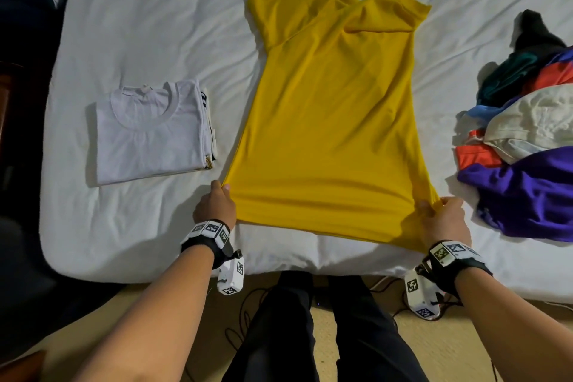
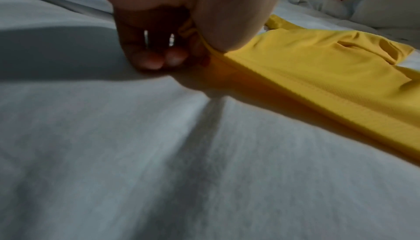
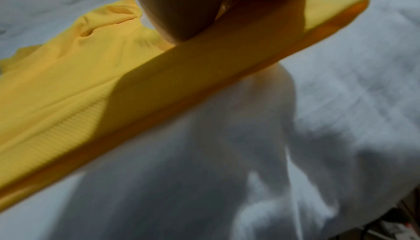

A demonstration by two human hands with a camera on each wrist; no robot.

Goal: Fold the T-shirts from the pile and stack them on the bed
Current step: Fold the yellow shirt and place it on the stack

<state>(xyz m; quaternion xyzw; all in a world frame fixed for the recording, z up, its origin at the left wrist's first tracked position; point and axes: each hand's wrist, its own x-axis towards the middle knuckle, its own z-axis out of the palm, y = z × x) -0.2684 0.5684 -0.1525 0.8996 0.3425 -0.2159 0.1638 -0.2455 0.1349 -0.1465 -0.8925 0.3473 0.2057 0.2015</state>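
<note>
A yellow T-shirt (image 1: pixel 331 121) lies spread on the white bed (image 1: pixel 148 25), hem toward me, with one sleeve folded over near the collar. My left hand (image 1: pixel 217 201) pinches the hem's left corner; in the left wrist view the curled fingers (image 2: pixel 159 60) clamp the yellow T-shirt's (image 2: pixel 318 74) edge. My right hand (image 1: pixel 440 214) grips the hem's right corner, lifted slightly off the sheet, and the yellow T-shirt's (image 3: pixel 113 85) hem stretches taut across the right wrist view. A stack of folded shirts, white on top (image 1: pixel 152 133), sits to the left. The pile of unfolded shirts (image 1: pixel 524 139) lies at the right.
The bed's front edge (image 1: pixel 279 273) runs just below my wrists; beyond it are tan floor, cables and my dark trouser legs (image 1: pixel 310 335). Dark furniture stands along the left side. Pillows (image 2: pixel 375 8) lie at the far end of the bed.
</note>
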